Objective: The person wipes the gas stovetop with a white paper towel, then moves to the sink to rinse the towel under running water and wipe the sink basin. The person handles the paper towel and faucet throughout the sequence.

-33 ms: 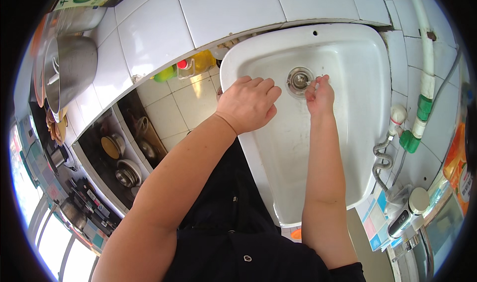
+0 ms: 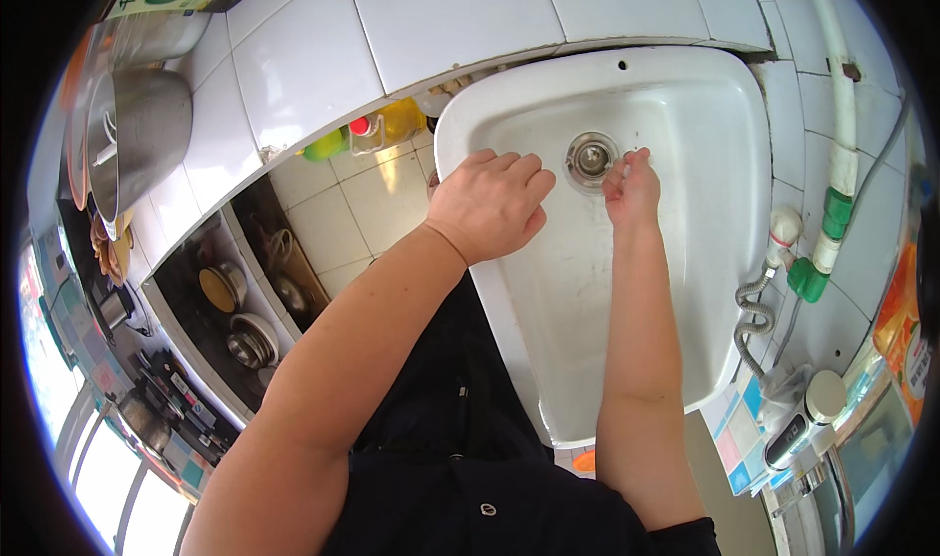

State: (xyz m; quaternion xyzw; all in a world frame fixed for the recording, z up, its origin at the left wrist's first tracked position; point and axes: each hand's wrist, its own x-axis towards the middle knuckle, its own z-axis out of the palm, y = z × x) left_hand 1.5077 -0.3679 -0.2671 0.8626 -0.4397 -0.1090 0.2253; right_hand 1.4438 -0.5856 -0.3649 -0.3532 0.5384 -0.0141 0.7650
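Note:
A white ceramic sink (image 2: 548, 380) lies in front of me, with a round metal drain (image 2: 592, 155) toward its far side. Over the sink's left rim is my left hand (image 2: 493, 207), back up, its fingers curled closed; whatever might be inside them is hidden. My right hand (image 2: 633, 192) is above the basin, just right of the drain and nearest to it. Its fingers are bent together in a pinch, and a small pale bit shows between them, too small to name.
A tiled ledge (image 2: 450, 18) runs beyond the sink. At left stand a metal pot (image 2: 152, 140) and a low shelf with bowls (image 2: 253, 341). A bottle of yellow liquid (image 2: 399, 123) is on the floor. Right are a white pipe (image 2: 840, 164) and a faucet (image 2: 808, 419).

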